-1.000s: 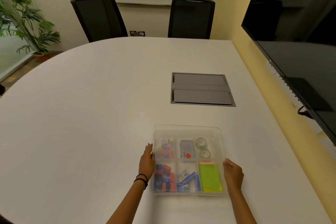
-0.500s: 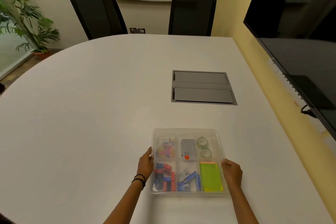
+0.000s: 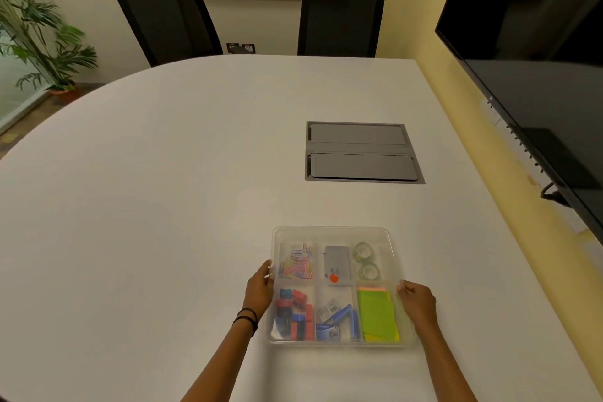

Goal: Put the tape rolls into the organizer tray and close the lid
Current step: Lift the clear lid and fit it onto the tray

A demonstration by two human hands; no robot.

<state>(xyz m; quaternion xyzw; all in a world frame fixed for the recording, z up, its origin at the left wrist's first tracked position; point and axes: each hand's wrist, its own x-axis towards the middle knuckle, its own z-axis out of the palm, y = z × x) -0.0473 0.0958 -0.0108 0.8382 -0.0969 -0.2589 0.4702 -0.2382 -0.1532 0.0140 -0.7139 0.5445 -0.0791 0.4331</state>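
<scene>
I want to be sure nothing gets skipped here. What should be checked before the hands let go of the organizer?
1. Both tape rolls in the far right compartment: ok.
2. Clear lid over the organizer tray: ok.
3. Lid pressed fully shut: cannot tell.
4. Left hand at the left edge, right hand at the right edge: ok.
5. Tray flat on the table: ok.

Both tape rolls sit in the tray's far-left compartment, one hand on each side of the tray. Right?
Not quite. The head view shows the tape rolls in the far-right compartment of the tray; the far-left one holds paper clips. The left hand and right hand are on its sides.
</scene>
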